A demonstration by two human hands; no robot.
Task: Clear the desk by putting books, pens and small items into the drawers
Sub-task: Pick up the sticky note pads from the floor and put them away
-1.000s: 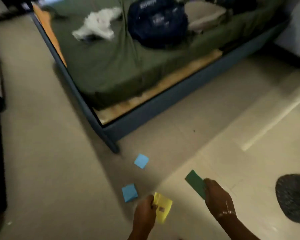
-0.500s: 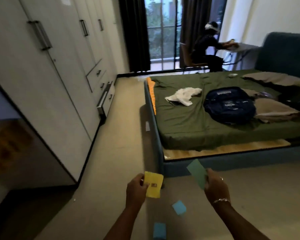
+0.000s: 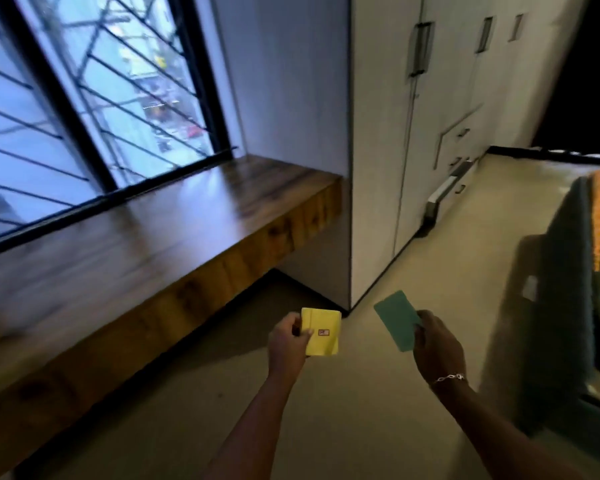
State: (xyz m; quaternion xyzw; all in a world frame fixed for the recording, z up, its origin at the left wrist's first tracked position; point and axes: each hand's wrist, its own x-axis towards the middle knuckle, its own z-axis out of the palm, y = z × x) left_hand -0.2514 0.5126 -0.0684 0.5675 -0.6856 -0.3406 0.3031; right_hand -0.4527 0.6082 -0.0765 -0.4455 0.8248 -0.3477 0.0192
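1. Room: a dark-brown wooden desk top (image 3: 160, 230) runs below a black-barred window (image 3: 84, 98). Tall white cupboards with drawers (image 3: 440, 126) stand beside it on a beige floor (image 3: 361, 427).
2. Left hand (image 3: 286, 344): held above the floor, gripping the edge of a small yellow rectangular notepad (image 3: 326, 318).
3. Right hand (image 3: 437, 344): pinches a tilted teal rectangular card (image 3: 397, 320), near the notepad but apart from it.
4. Marking: a red-and-white label (image 3: 323, 332) on the notepad; its text is unreadable.

A yellow pad (image 3: 323, 320) with a red label (image 3: 323, 332) and a teal card (image 3: 397, 320) are seen; the desk (image 3: 153, 230) is grained brown, the wardrobe (image 3: 430, 133) white.
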